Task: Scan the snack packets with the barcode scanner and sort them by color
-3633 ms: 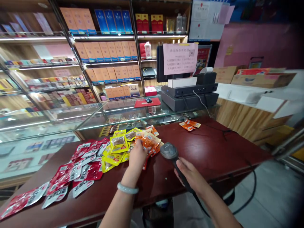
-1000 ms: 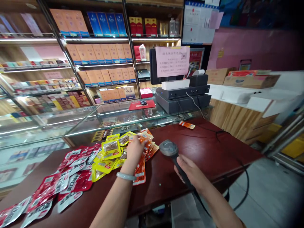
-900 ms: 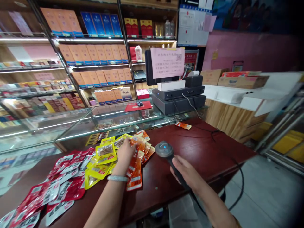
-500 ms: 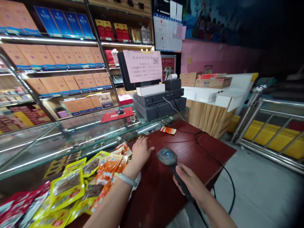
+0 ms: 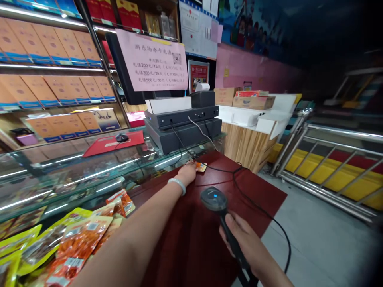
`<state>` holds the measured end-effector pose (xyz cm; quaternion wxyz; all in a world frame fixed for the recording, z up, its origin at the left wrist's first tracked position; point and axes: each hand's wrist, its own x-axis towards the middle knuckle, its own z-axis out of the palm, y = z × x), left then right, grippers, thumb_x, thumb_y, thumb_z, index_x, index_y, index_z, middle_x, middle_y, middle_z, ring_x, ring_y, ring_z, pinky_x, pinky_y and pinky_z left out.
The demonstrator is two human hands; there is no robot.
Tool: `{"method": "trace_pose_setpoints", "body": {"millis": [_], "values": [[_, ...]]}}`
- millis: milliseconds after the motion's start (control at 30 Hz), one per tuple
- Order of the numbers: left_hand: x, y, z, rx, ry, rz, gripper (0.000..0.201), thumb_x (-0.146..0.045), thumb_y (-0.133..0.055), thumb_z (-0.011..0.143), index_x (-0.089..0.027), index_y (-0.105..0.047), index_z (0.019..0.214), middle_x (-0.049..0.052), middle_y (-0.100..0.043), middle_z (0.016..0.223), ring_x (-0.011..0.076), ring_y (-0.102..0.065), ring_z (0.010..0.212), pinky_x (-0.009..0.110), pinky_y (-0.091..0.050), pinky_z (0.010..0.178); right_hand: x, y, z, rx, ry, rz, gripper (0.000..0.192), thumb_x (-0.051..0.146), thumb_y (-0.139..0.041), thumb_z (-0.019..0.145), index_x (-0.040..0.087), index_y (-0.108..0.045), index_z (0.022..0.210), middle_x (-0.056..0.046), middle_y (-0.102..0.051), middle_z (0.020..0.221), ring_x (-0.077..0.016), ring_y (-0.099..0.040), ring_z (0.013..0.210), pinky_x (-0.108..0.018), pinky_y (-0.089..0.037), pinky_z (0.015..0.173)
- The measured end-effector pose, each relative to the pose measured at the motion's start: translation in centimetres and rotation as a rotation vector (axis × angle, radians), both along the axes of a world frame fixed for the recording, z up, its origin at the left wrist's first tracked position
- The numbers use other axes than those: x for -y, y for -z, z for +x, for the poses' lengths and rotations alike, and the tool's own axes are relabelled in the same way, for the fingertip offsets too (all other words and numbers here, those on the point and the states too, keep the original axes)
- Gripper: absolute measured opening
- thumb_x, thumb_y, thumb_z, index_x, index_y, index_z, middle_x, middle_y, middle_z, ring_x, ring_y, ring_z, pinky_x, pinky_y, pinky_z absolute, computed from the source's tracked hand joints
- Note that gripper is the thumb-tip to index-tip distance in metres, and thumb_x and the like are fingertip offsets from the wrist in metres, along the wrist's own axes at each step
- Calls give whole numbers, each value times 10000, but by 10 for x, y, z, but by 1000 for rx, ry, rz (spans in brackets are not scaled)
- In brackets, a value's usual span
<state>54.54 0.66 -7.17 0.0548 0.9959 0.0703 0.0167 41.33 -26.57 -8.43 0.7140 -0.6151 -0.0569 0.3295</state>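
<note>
My left hand [image 5: 188, 173], with a pale bangle on the wrist, stretches across the dark red counter [image 5: 203, 239] and rests on a small orange snack packet [image 5: 201, 166] near the far edge. Whether the fingers grip the packet is unclear. My right hand [image 5: 243, 243] holds the handle of a black barcode scanner [image 5: 214, 198], its head lit blue and raised over the counter, cable trailing right. A pile of orange and yellow snack packets [image 5: 74, 243] lies at the lower left.
A black cash register [image 5: 185, 123] with a monitor and a pink notice stands on the glass display case [image 5: 89, 167]. Shelves of boxed goods fill the left. A wooden side counter [image 5: 248, 143] and metal railings [image 5: 329, 159] stand to the right.
My left hand left the packet pile and reached forward to the lone orange packet by the register. The view swung right. The scanner stayed in my right hand.
</note>
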Motion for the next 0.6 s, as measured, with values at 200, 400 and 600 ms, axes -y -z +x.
{"method": "trace_pose_setpoints", "body": {"millis": [200, 400, 600], "values": [[6, -14, -50, -21, -33, 19, 350, -174, -491, 928, -190, -686, 1217, 167, -696, 1180, 271, -668, 1105, 374, -480, 990, 5, 1, -7, 21, -19, 52, 631, 792, -639, 729, 218, -533, 969, 51, -513, 602, -83, -427, 452, -189, -309, 411], [18, -22, -122, -59, -242, 79, 557, -440, -781, 733, -125, -648, 1173, 223, -613, 1241, 360, -576, 1198, 442, -475, 984, 16, -3, -44, -39, -6, 62, 699, 804, -687, 664, 230, -540, 1033, 54, -524, 577, -81, -414, 430, -185, -284, 402], [43, -28, -189, -35, -391, 12, 650, -469, -784, 733, -110, -528, 1211, 233, -666, 1137, 346, -634, 1133, 423, -477, 937, 28, -10, -91, 24, -48, 62, 620, 776, -666, 718, 221, -535, 962, 56, -527, 563, -74, -400, 421, -184, -283, 407]]}}
